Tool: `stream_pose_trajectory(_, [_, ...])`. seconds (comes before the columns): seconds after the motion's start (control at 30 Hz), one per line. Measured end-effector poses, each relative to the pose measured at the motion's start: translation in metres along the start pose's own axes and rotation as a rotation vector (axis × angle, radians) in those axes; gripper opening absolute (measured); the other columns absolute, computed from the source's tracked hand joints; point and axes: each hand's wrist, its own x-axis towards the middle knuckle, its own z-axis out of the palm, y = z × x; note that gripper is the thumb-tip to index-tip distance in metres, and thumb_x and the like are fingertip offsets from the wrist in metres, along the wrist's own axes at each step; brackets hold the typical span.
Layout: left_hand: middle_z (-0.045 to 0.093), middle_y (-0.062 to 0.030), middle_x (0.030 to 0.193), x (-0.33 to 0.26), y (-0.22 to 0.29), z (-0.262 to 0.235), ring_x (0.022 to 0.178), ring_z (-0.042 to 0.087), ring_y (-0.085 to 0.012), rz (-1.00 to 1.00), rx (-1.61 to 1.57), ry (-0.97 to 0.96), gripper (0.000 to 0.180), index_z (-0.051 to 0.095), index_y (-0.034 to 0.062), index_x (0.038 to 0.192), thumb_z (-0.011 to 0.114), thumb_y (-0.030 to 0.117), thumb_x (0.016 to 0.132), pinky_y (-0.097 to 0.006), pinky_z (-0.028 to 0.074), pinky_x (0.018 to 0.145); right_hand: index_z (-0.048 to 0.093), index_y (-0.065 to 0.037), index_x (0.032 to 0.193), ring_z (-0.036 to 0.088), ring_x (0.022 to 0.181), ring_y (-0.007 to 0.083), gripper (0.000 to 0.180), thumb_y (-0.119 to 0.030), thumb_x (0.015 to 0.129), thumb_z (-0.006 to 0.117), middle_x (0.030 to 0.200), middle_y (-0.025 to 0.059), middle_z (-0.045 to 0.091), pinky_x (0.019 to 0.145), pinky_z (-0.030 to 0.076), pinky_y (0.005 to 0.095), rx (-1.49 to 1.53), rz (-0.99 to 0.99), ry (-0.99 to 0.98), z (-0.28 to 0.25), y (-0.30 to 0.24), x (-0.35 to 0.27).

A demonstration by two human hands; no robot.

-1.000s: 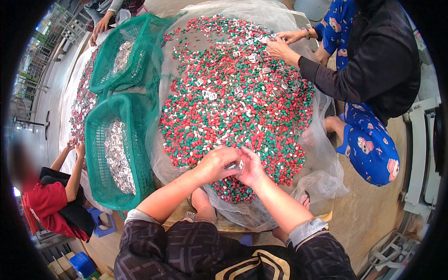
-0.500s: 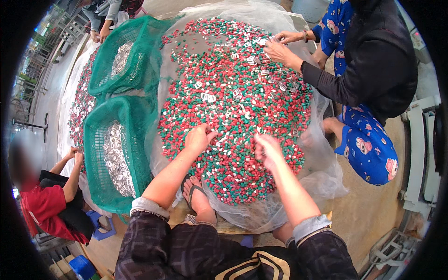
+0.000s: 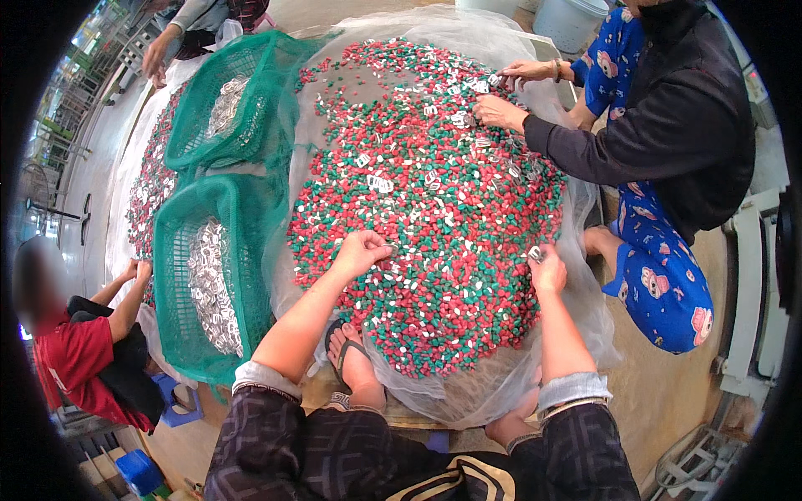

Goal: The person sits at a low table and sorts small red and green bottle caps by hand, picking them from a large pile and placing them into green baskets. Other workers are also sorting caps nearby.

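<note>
A wide heap of small red, green and white pebble-like pieces (image 3: 426, 259) lies on sheer white netting in front of me. My left hand (image 3: 364, 252) hovers over the heap's left part, thumb and fingers pinched together. What it holds, if anything, is too small to name. At the heap's right edge, my right hand (image 3: 548, 270) grips a small silvery metal piece (image 3: 535, 253) between thumb and fingers. Similar pale slotted pieces (image 3: 380, 183) lie scattered on top of the heap, most of them toward its far right.
Two green mesh-lined baskets (image 3: 167, 275) with silvery pieces stand left of the heap. A co-worker in a black top (image 3: 677, 134) works at the far right. Others sit at the left, one in a red shirt (image 3: 83, 351). Pale buckets (image 3: 568, 23) stand behind.
My right hand has swung right to the heap's edge, where the silvery piece now shows in its fingers. My left hand has shifted slightly right, its fingers more closed.
</note>
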Motion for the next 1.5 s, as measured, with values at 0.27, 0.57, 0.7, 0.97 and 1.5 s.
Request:
stream_pose_trajectory(0.27, [0.065,-0.0025,0.075,-0.011,0.047,0.000,0.058,0.053,-0.0028,-0.092,-0.312,-0.109,0.019,0.063,0.0052,0.093,0.067,0.020,0.082,-0.017,0.033,0.047,0.057,-0.009,0.096,0.063,0.065,0.0213,0.017,-0.010,0.080,0.062,0.078,0.0074,0.062,0.051,0.053,0.0323,1.556,0.229,-0.742,-0.008,-0.062,-0.044])
stream_pose_trajectory(0.57, [0.067,-0.0027,0.077,-0.027,0.066,0.021,0.060,0.056,-0.0034,0.178,-0.272,-0.340,0.021,0.066,0.0025,0.098,0.066,0.018,0.083,-0.016,0.039,0.050,0.053,-0.006,0.104,0.065,0.083,0.0309,0.021,-0.016,0.086,0.050,0.096,0.0141,0.063,0.064,0.057,0.0426,1.784,0.369,-1.053,-0.006,-0.145,-0.104])
stream_pose_trajectory(0.7, [0.066,-0.0060,0.078,-0.042,0.090,0.000,0.050,0.045,-0.0021,-0.010,-0.320,-0.454,0.032,0.065,0.0015,0.104,0.054,0.029,0.092,-0.018,0.032,0.045,0.056,-0.008,0.101,0.064,0.086,0.0310,0.023,-0.025,0.088,0.049,0.095,0.0128,0.064,0.067,0.056,0.0447,1.863,0.478,-1.100,-0.005,-0.149,-0.115])
stream_pose_trajectory(0.97, [0.059,-0.0075,0.094,-0.058,0.075,-0.029,0.073,0.055,-0.0146,-0.144,-1.152,-0.342,0.037,0.051,0.0052,0.117,0.043,0.031,0.092,-0.028,0.042,0.062,0.058,-0.005,0.091,0.064,0.084,0.0318,0.015,-0.014,0.079,0.056,0.090,0.0163,0.063,0.060,0.055,0.0386,1.858,0.492,-1.138,0.007,-0.137,-0.117])
stream_pose_trajectory(1.5, [0.016,-0.0284,0.142,-0.032,0.127,-0.266,0.127,0.028,-0.0471,0.347,-1.230,0.764,0.093,0.004,0.0130,0.145,0.059,0.052,0.081,-0.057,0.035,0.098,0.058,0.000,0.098,0.063,0.082,0.0268,0.026,-0.023,0.086,0.053,0.095,0.0161,0.063,0.066,0.056,0.0359,1.711,0.440,-1.044,-0.018,-0.150,-0.110])
